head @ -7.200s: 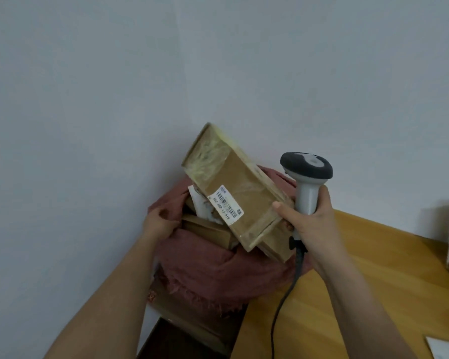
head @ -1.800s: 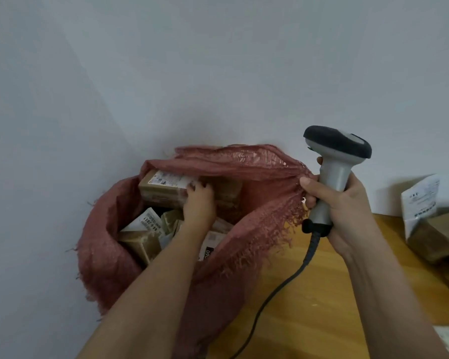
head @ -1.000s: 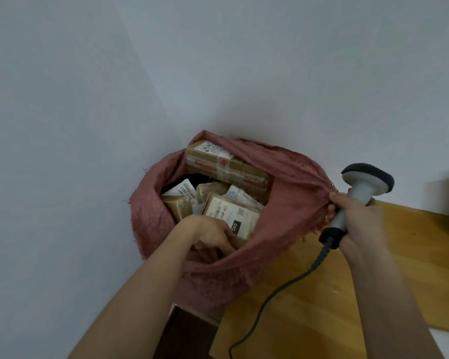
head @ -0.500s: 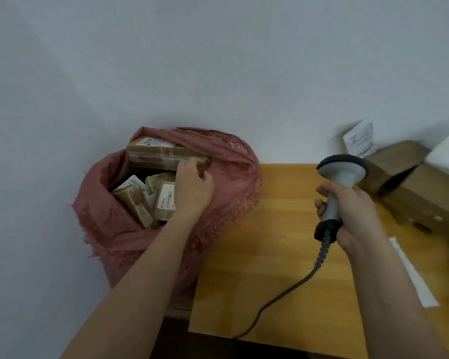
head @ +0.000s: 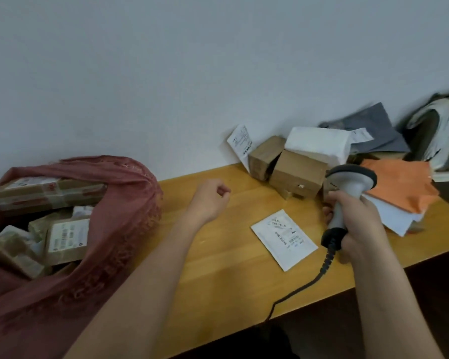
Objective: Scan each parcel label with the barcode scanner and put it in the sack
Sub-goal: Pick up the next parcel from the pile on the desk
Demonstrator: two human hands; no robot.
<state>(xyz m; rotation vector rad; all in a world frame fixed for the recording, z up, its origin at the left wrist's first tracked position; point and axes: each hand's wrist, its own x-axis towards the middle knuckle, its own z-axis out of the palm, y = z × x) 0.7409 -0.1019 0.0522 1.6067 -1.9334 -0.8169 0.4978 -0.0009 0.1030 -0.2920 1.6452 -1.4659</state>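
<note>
The right hand [head: 358, 224] grips the scanner [head: 347, 193], ready to scan; the empty left hand [head: 210, 200] hangs loose, reaching toward parcels [head: 296, 172] at two o'clock — sack [head: 130, 203] at nine.

The barcode scanner [head: 347, 200], grey-white with a dark head and a black cable running off the front edge of the wooden surface [head: 218, 268], is held upright. The reddish woven sack [head: 119, 229] stands open at the left end, holding several taped brown parcels with white labels. A flat white parcel [head: 283, 238] lies label up near the scanner. Against the wall sits a cluster of parcels: two brown boxes [head: 297, 173], a white padded bag [head: 318, 143], a grey mailer [head: 368, 130] and an orange mailer [head: 399, 185].
</note>
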